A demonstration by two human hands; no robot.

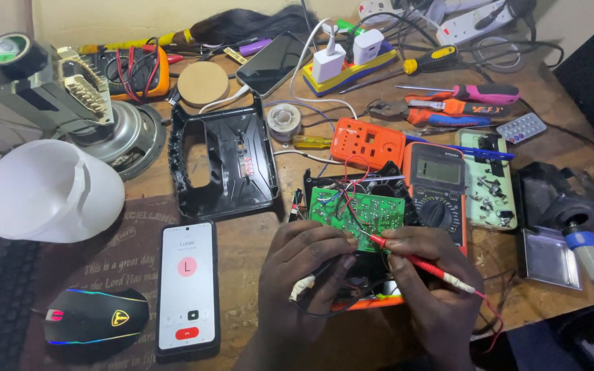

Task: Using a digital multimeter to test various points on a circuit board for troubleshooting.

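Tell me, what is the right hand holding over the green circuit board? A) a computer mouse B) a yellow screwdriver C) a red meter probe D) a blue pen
C: the right hand pinches a red meter probe with its tip on the green circuit board, beside the left hand.

Green circuit board (357, 210) lies flat, red probe (414, 261) tip touching it.

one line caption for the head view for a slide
Left hand and right hand press a red probe to a green circuit board beside an orange multimeter.
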